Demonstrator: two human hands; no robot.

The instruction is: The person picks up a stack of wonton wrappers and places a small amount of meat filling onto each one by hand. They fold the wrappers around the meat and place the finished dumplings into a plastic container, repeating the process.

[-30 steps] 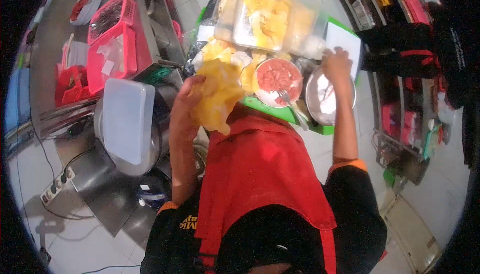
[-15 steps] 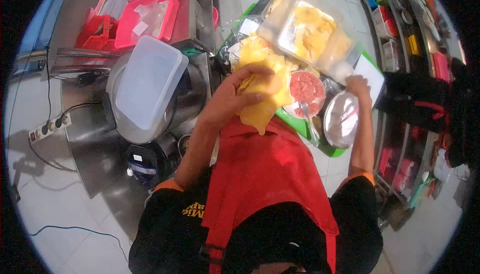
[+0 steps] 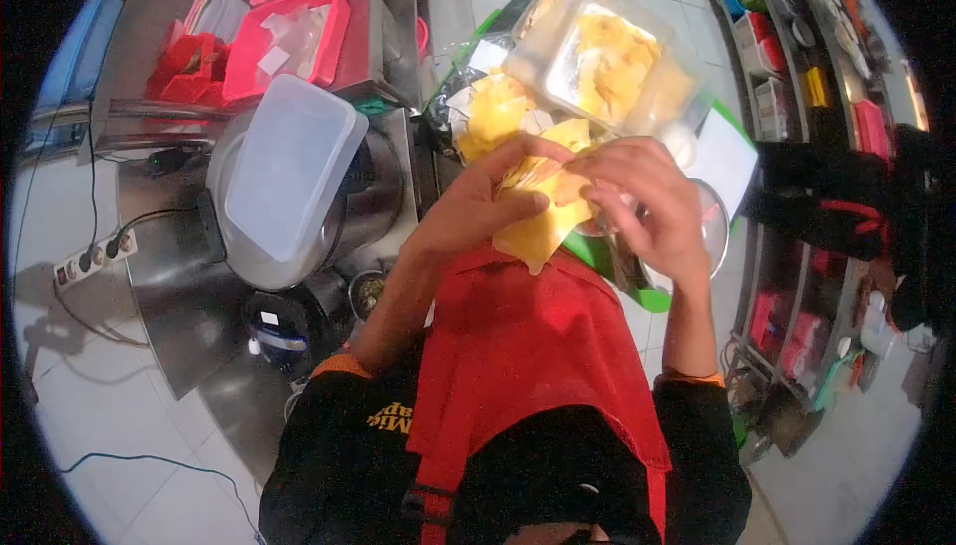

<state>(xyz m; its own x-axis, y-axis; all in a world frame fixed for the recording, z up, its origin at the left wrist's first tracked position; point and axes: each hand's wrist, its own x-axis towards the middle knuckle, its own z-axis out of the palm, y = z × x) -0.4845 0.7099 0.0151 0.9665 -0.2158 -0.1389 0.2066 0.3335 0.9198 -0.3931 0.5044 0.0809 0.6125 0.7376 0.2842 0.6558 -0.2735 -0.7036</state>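
A thin yellow dough wrapper [image 3: 543, 238] lies across the fingers of my left hand [image 3: 478, 202], which is closed on it with the thumb on top. My right hand [image 3: 652, 197] has come in from the right, its fingers bent and their tips on the wrapper's upper right edge. More yellow wrappers [image 3: 495, 112] are piled just beyond my left hand. The bowl of pink minced meat is almost wholly covered by my right hand. Behind that hand, part of a shiny metal bowl [image 3: 715, 231] shows.
Clear plastic tubs [image 3: 609, 67] of yellow dough pieces stand beyond the hands, with a small white round thing [image 3: 679, 145] beside them. To the left, a translucent lid [image 3: 294, 167] rests on a large round pot. Pink baskets [image 3: 329, 57] sit farther back; shelves [image 3: 787, 147] line the right side.
My right hand has moved left from beside the metal bowl to the wrapper in my left hand, and now covers the meat bowl. My left hand has stayed nearly in place.
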